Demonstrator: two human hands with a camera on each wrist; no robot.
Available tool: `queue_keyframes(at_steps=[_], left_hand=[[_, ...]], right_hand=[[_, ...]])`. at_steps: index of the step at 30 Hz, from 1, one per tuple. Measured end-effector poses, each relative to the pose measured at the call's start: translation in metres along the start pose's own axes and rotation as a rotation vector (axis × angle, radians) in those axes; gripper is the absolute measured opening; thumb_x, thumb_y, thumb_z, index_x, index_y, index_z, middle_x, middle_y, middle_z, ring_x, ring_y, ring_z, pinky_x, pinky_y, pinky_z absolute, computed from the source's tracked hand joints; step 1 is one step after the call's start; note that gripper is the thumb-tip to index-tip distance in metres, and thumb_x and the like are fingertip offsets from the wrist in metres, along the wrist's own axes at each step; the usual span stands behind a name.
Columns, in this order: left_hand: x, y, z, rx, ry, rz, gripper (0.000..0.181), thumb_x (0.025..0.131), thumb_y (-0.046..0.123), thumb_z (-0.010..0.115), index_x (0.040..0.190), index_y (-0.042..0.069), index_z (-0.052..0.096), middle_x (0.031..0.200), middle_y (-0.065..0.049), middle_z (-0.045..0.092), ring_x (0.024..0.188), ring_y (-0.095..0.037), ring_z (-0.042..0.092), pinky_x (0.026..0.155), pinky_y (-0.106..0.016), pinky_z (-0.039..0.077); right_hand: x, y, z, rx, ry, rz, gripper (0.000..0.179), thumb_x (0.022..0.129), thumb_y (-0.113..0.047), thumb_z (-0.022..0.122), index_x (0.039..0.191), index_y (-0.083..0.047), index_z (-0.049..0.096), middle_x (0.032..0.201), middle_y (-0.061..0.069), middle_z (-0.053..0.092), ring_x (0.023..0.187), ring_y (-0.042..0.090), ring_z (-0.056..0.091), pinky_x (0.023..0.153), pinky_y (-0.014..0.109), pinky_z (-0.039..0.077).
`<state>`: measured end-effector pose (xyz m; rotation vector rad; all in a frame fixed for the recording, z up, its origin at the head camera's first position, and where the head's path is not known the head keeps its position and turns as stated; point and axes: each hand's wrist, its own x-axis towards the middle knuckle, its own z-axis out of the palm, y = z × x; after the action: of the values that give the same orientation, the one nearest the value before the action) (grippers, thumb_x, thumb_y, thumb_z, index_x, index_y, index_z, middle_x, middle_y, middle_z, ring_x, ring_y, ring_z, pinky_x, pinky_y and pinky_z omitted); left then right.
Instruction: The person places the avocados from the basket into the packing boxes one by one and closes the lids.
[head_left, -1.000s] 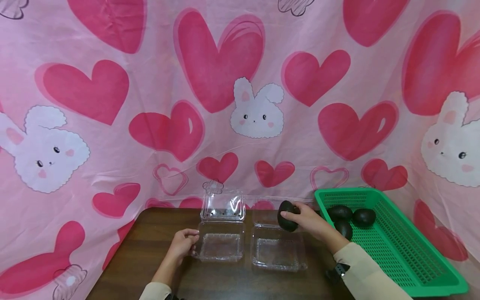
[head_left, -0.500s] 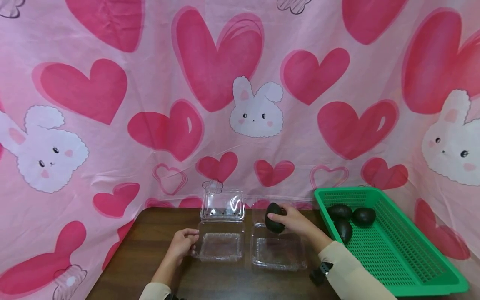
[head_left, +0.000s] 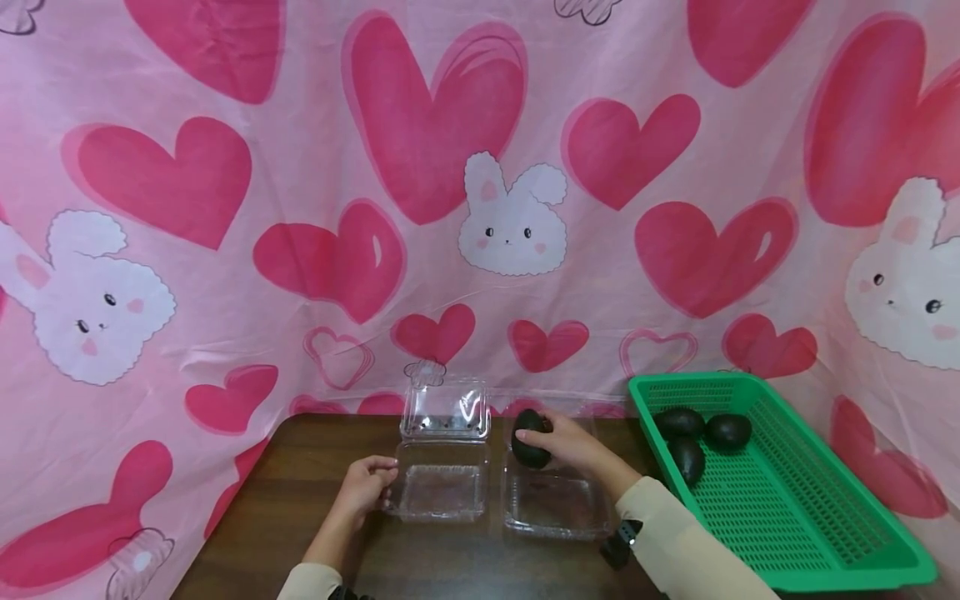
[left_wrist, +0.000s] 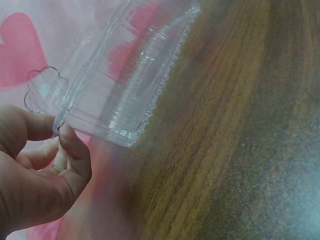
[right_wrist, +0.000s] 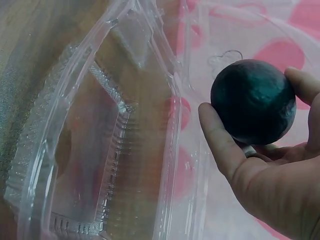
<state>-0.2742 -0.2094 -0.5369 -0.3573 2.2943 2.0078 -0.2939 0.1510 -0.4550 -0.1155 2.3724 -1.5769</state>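
Observation:
In the head view my right hand (head_left: 573, 446) holds a dark avocado (head_left: 531, 439) above the back edge of the right clear plastic clamshell box (head_left: 558, 530). The right wrist view shows the avocado (right_wrist: 252, 100) gripped between thumb and fingers, apart from the box (right_wrist: 107, 195). My left hand (head_left: 365, 485) is at the left side of a second clear clamshell box (head_left: 442, 517). Thumb and fingertips of the left hand (left_wrist: 45, 170) pinch a corner of that box's rim (left_wrist: 61, 117) in the left wrist view. Both boxes have their lids raised behind them and hold nothing visible.
To the right stands a green plastic basket (head_left: 795, 508) with three more avocados (head_left: 729, 432) near its far left end. Everything rests on a dark wooden table (head_left: 262, 508). Behind the table hangs a pink cloth (head_left: 315, 167) printed with hearts and rabbits.
My right hand has carried the avocado leftward, away from the basket and across the back of the right box. The left hand has kept its place at the left box.

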Motion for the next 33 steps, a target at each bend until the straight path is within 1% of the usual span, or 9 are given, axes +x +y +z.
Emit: queue_keyframes(at_steps=[7, 11, 17, 21, 24, 28, 33], left_hand=[[-0.001, 0.0, -0.001, 0.001, 0.005, 0.004, 0.021, 0.098, -0.001, 0.061, 0.115, -0.013, 0.061, 0.078, -0.007, 0.058, 0.062, -0.016, 0.05, 0.05, -0.026, 0.049], [-0.001, 0.001, -0.001, 0.003, 0.002, 0.005, 0.021, 0.098, -0.002, 0.06, 0.115, -0.014, 0.061, 0.079, -0.008, 0.059, 0.062, -0.016, 0.05, 0.05, -0.026, 0.049], [0.0, 0.002, 0.0, -0.003, -0.002, -0.001, 0.022, 0.098, -0.002, 0.06, 0.116, -0.014, 0.06, 0.079, -0.008, 0.06, 0.062, -0.015, 0.05, 0.049, -0.025, 0.048], [0.0, 0.001, -0.001, -0.005, -0.001, -0.003, 0.022, 0.098, -0.001, 0.061, 0.116, -0.014, 0.06, 0.079, -0.007, 0.059, 0.062, -0.015, 0.05, 0.049, -0.025, 0.049], [-0.001, 0.001, -0.001, 0.0, 0.002, -0.003, 0.022, 0.098, -0.001, 0.061, 0.116, -0.014, 0.061, 0.08, -0.007, 0.059, 0.062, -0.016, 0.05, 0.049, -0.025, 0.049], [0.0, 0.001, -0.001, 0.002, 0.002, -0.002, 0.022, 0.098, -0.002, 0.06, 0.116, -0.014, 0.06, 0.081, -0.007, 0.06, 0.062, -0.015, 0.051, 0.049, -0.025, 0.049], [0.001, -0.001, -0.001, -0.005, -0.004, -0.001, 0.022, 0.098, -0.002, 0.06, 0.116, -0.014, 0.061, 0.081, -0.007, 0.061, 0.062, -0.015, 0.051, 0.049, -0.024, 0.049]], right_hand=[[0.006, -0.006, 0.011, 0.01, -0.045, -0.02, 0.07, 0.092, -0.035, 0.078, 0.144, -0.001, 0.046, 0.134, 0.021, 0.058, 0.107, 0.032, 0.066, 0.089, 0.054, 0.062], [0.01, -0.008, 0.018, 0.022, -0.07, -0.028, 0.067, 0.093, -0.034, 0.077, 0.142, 0.0, 0.046, 0.133, 0.021, 0.057, 0.107, 0.032, 0.065, 0.089, 0.052, 0.062], [0.015, -0.013, 0.031, 0.017, -0.104, -0.044, 0.067, 0.092, -0.036, 0.078, 0.14, 0.001, 0.049, 0.13, 0.02, 0.06, 0.105, 0.032, 0.066, 0.086, 0.051, 0.063], [0.017, -0.018, 0.039, -0.028, -0.095, -0.047, 0.065, 0.091, -0.037, 0.079, 0.137, 0.0, 0.052, 0.126, 0.018, 0.062, 0.103, 0.03, 0.065, 0.087, 0.05, 0.063], [0.02, -0.02, 0.046, -0.04, -0.09, -0.046, 0.062, 0.091, -0.036, 0.079, 0.134, 0.001, 0.053, 0.124, 0.018, 0.063, 0.1, 0.029, 0.066, 0.084, 0.049, 0.064], [0.023, -0.024, 0.054, -0.012, -0.109, -0.04, 0.062, 0.092, -0.034, 0.078, 0.135, 0.003, 0.052, 0.125, 0.021, 0.063, 0.098, 0.03, 0.067, 0.079, 0.049, 0.065], [0.024, -0.026, 0.063, -0.002, -0.129, -0.034, 0.064, 0.093, -0.033, 0.077, 0.138, 0.004, 0.051, 0.126, 0.021, 0.062, 0.1, 0.03, 0.067, 0.082, 0.049, 0.064]])
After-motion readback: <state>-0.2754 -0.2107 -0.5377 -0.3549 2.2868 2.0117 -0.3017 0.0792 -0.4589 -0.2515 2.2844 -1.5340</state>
